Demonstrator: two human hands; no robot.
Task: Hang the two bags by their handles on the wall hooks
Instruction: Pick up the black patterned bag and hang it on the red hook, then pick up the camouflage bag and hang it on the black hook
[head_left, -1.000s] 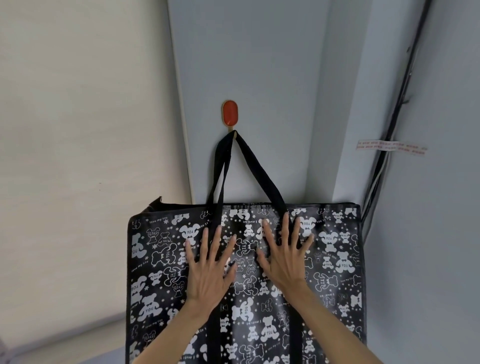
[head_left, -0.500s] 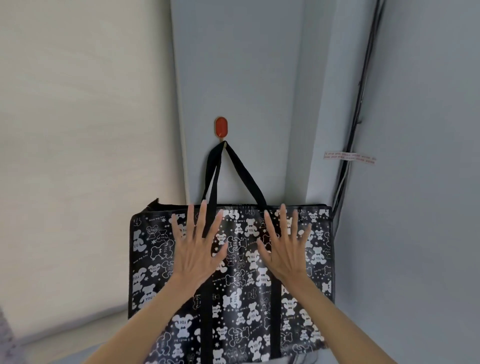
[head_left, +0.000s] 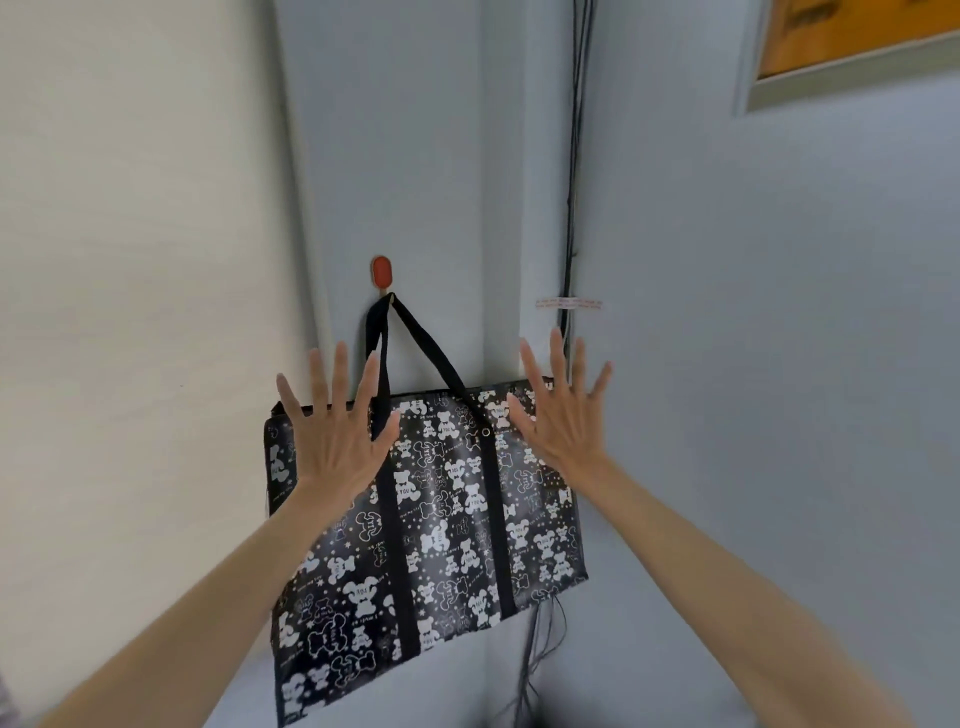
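Both hands (head_left: 337, 441) (head_left: 563, 423) off; one bag (head_left: 447, 545) hooked

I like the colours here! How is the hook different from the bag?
The hook is a plain orange-red oval; the bag is black with white bear prints. The hook is small, the bag far bigger. The hook sits fixed on the wall; the bag hangs below it by its handles. Both stay against the wall.

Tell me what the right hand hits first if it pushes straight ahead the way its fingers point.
Probably the blue-grey wall above the bear-print bag. The right hand points up past the bag's top corner; depth is unclear.
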